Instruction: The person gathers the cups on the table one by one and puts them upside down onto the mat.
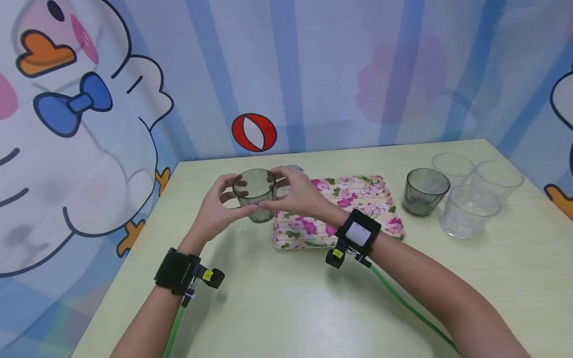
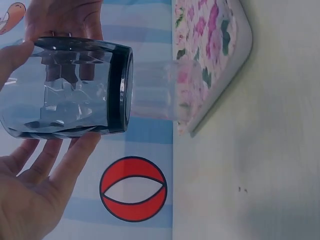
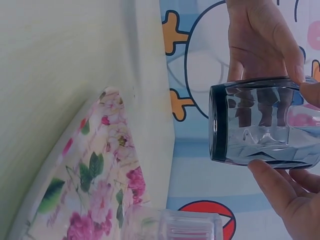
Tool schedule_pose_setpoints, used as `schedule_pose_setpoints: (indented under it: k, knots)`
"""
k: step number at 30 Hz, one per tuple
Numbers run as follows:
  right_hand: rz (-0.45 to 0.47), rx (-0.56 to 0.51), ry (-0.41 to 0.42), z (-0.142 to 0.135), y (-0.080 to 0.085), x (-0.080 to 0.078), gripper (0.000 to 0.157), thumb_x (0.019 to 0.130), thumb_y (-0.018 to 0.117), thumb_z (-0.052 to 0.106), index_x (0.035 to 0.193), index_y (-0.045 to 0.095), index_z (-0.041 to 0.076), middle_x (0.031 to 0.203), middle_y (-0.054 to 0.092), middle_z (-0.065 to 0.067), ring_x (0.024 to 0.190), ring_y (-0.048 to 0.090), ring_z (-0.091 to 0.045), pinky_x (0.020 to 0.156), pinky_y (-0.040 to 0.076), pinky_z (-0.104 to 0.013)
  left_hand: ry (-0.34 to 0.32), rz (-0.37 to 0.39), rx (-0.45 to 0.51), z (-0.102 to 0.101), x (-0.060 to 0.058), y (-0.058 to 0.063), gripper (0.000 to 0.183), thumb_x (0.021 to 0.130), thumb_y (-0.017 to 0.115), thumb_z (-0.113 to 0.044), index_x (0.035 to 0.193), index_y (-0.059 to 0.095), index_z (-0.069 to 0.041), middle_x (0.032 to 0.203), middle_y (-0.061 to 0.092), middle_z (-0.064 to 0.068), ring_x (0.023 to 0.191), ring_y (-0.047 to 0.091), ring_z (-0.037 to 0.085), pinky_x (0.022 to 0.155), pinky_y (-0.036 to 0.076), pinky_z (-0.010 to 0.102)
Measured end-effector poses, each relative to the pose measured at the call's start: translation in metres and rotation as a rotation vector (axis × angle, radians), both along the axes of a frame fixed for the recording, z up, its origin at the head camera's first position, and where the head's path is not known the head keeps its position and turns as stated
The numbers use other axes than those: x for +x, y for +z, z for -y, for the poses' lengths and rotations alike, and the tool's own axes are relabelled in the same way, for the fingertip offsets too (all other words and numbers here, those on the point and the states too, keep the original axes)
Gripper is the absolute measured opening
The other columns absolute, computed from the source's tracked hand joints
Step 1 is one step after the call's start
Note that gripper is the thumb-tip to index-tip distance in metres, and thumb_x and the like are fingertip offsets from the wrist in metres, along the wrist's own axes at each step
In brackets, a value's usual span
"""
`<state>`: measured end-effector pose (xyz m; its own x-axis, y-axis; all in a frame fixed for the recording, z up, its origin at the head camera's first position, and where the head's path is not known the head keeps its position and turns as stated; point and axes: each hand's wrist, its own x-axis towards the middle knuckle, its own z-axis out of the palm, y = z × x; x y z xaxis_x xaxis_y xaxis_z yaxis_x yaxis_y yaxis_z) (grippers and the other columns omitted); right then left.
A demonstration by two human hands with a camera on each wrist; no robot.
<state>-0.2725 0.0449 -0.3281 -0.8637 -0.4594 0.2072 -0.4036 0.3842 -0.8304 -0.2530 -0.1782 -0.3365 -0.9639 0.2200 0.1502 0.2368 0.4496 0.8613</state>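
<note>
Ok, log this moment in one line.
left hand: grips tinted tumbler; right hand: grips same tumbler; held tumbler: raised above table; clear tumbler: on floral tray

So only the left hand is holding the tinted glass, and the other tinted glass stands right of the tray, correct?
Not quite: the head view shows the right hand holding the tinted glass too, together with the left hand. The other tinted glass does stand right of the tray.

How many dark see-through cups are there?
2. One tinted cup is held up between the left hand and right hand; the other dark cup stands on the table, right of the flowery tray, beside clear cups.
</note>
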Motion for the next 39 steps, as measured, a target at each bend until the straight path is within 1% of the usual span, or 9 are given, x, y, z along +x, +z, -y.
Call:
schedule_pose_setpoints:
  k: [4,10,17,21,27,31,35,39]
  knots:
    - [0.007,-0.034,-0.006,-0.006,0.003,0.006,0.072,0.076,0.08,0.029,0.137,0.046,0.009,0.129,0.052,-0.009,0.117,0.057,-0.024,0.083,0.06,-0.026,-0.006,-0.006,0.0,-0.006,0.005,0.006,0.075,0.078,0.079,-0.03,0.141,0.037,-0.023,0.138,0.047,0.005,0.124,0.051,0.029,0.091,0.056,0.043]
    - [-0.004,-0.056,-0.02,-0.015,0.007,0.013,0.07,0.076,0.08,0.027,0.136,0.047,0.011,0.128,0.055,-0.009,0.116,0.059,-0.024,0.084,0.06,-0.028,-0.014,-0.007,0.002,-0.014,0.009,0.011,0.074,0.078,0.079,-0.029,0.139,0.039,-0.024,0.137,0.047,0.004,0.124,0.051,0.028,0.089,0.058,0.042]
    - [-0.018,-0.062,-0.052,-0.025,0.009,0.022,0.071,0.076,0.081,0.027,0.136,0.047,0.013,0.127,0.056,-0.006,0.113,0.059,-0.023,0.082,0.061,-0.027,-0.041,-0.008,0.024,-0.026,0.017,0.018,0.073,0.077,0.08,-0.024,0.138,0.039,-0.023,0.135,0.047,0.004,0.121,0.052,0.028,0.091,0.058,0.041]
    - [-0.023,-0.081,-0.05,-0.031,0.011,0.029,0.073,0.076,0.081,0.026,0.138,0.046,0.014,0.128,0.055,-0.006,0.112,0.059,-0.023,0.082,0.061,-0.028,-0.055,-0.003,0.039,-0.032,0.019,0.018,0.074,0.077,0.08,-0.022,0.138,0.039,-0.022,0.135,0.047,0.004,0.121,0.053,0.027,0.094,0.057,0.043]
    - [-0.02,-0.078,-0.072,-0.04,0.01,0.038,0.069,0.076,0.081,0.025,0.135,0.048,0.012,0.127,0.056,-0.006,0.114,0.06,-0.024,0.083,0.061,-0.03,-0.07,0.004,0.049,-0.042,0.023,0.016,0.075,0.077,0.081,-0.02,0.138,0.039,-0.022,0.134,0.047,0.005,0.122,0.053,0.027,0.095,0.056,0.043]
    - [-0.032,-0.082,-0.088,-0.046,0.009,0.041,0.069,0.075,0.081,0.025,0.134,0.049,0.011,0.127,0.056,-0.007,0.116,0.06,-0.026,0.084,0.061,-0.032,-0.076,-0.003,0.049,-0.048,0.025,0.015,0.077,0.076,0.081,-0.021,0.139,0.038,-0.02,0.133,0.047,0.005,0.121,0.054,0.028,0.095,0.056,0.043]
    - [-0.053,-0.084,-0.096,-0.05,0.007,0.044,0.069,0.075,0.081,0.025,0.134,0.049,0.01,0.127,0.057,-0.009,0.116,0.06,-0.026,0.083,0.061,-0.032,-0.083,-0.003,0.054,-0.052,0.027,0.015,0.077,0.076,0.081,-0.021,0.14,0.038,-0.018,0.133,0.047,0.006,0.121,0.054,0.029,0.095,0.056,0.044]
    - [-0.068,-0.089,-0.097,-0.054,0.005,0.046,0.068,0.075,0.081,0.026,0.133,0.05,0.012,0.126,0.058,-0.008,0.115,0.06,-0.026,0.082,0.061,-0.031,-0.088,0.005,0.053,-0.056,0.029,0.014,0.076,0.076,0.081,-0.021,0.139,0.039,-0.021,0.133,0.047,0.006,0.122,0.054,0.029,0.095,0.056,0.044]
